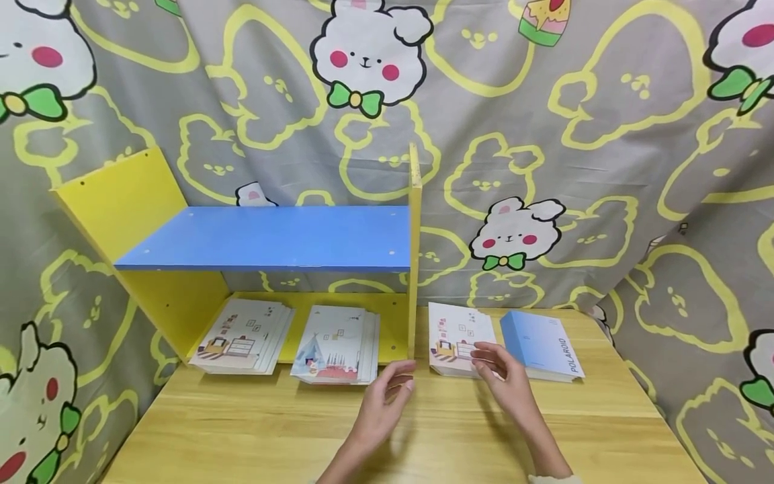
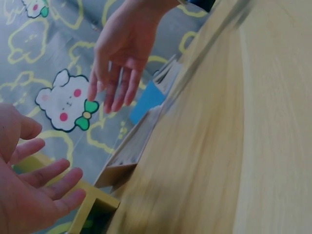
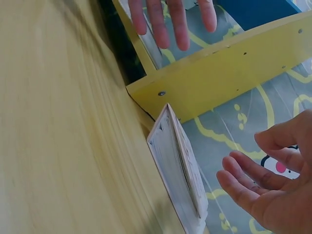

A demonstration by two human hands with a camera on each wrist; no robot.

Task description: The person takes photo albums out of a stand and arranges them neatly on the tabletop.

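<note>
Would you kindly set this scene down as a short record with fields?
Left hand: holds nothing; in front of the shelf's right end
Right hand: holds nothing; beside the room-picture stack
Shelf: yellow sides, blue upper board
Lower compartment: sofa-picture stack at left, tent-picture stack at right
Right of shelf: room-picture stack, then the blue and white POLAROID stack
Surface: wood-grain table
Backdrop: grey curtain with rabbit prints

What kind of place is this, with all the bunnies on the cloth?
Probably a small indoor work corner, though I can't tell whose: a bunny curtain hangs round a wooden table, which holds a yellow-and-blue shelf and stacks of books.
</note>
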